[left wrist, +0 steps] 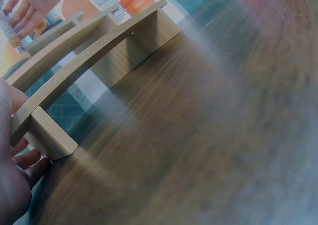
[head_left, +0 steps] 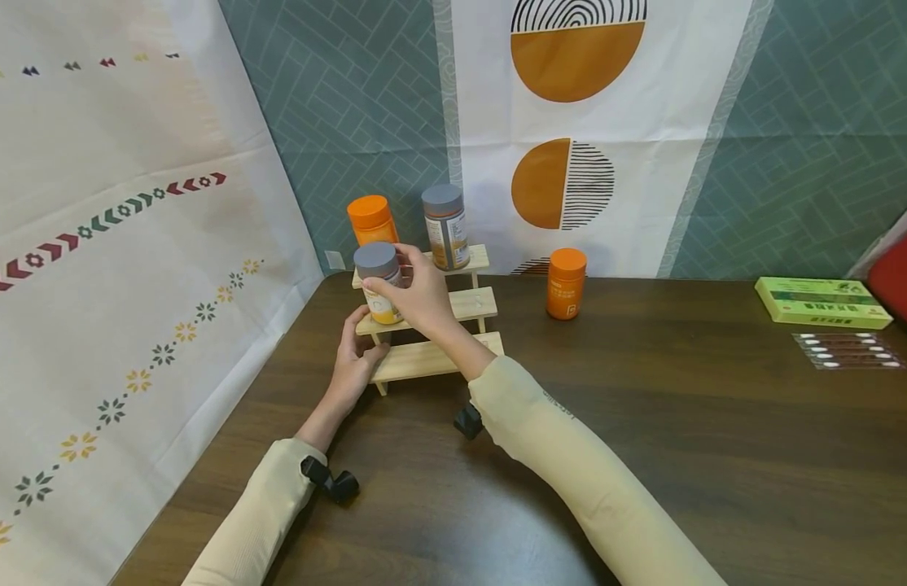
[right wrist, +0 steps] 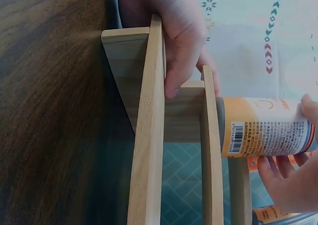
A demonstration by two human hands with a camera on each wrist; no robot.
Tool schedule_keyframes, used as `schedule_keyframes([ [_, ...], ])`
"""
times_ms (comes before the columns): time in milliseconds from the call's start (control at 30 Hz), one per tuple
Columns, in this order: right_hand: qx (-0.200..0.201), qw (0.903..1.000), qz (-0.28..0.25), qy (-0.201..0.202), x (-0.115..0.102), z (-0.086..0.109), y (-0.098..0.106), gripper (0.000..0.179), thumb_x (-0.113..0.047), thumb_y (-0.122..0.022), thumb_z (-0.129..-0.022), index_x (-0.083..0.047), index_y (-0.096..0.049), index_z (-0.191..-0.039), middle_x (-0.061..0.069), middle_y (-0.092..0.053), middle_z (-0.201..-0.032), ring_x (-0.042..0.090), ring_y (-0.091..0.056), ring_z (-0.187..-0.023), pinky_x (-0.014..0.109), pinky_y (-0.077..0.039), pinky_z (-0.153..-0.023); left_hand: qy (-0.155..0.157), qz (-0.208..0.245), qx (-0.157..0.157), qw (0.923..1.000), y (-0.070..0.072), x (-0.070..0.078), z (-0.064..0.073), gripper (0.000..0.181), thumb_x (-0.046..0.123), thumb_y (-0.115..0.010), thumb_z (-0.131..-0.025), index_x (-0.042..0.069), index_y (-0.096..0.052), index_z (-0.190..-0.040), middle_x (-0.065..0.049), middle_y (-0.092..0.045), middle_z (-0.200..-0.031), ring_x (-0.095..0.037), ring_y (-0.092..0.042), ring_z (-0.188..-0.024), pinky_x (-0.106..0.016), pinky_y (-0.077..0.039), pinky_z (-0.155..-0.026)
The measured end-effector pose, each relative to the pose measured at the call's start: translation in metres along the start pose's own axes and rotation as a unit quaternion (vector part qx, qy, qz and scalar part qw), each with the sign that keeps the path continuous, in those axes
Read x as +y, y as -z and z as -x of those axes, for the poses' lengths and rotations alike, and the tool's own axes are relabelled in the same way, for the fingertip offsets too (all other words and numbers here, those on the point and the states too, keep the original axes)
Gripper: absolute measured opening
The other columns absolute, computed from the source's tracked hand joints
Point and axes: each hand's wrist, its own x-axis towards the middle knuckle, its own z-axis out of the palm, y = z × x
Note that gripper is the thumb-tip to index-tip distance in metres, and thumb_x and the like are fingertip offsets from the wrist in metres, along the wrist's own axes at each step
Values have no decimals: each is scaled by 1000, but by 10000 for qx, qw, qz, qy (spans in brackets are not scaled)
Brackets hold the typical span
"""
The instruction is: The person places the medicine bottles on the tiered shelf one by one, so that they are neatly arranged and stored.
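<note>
My right hand [head_left: 426, 299] holds a grey-capped supplement bottle [head_left: 383, 312] with a white and yellow label, thumb on one side and fingers on the other. The bottle is upright at the left end of the middle step of a three-tier wooden display stand [head_left: 417, 361]; in the right wrist view its base [right wrist: 221, 128] meets the step or nearly so. With my left hand [head_left: 351, 368] I grip the stand's left end, the thumb lying over the lowest step [right wrist: 149, 135]. On the top step stand an orange-capped bottle [head_left: 370, 213] and another grey-capped bottle [head_left: 448, 236].
An orange bottle [head_left: 566, 286] stands on the brown table [head_left: 644, 456] right of the stand. Farther right lie a green box [head_left: 823, 303], a clear pack of cotton swabs [head_left: 849, 352] and a red object [head_left: 900, 277]. Patterned cloths hang behind and at left.
</note>
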Motion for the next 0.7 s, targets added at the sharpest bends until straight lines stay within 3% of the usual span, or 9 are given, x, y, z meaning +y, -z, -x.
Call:
schedule_keyframes([
  [433, 17, 9999, -96, 96, 5, 3, -1, 62, -29, -73, -87, -10, -47, -140, 11, -59, -129, 25, -62, -111, 37, -51, -96, -63, -6, -45, 10000, -1, -1, 0, 68, -2, -52, -93, 19, -24, -151, -3, -22, -156, -15, -49, -96, -27, -41, -81],
  [700, 70, 9996, -259, 128, 9, 8, 4, 58, -26, -72, -88, -12, -49, -139, 9, -58, -129, 24, -58, -117, 38, -49, -99, -32, 63, -93, 9999, 1, -1, 0, 69, -2, -52, -93, 19, -22, -151, -2, -17, -158, -20, -47, -103, -29, -40, -85],
])
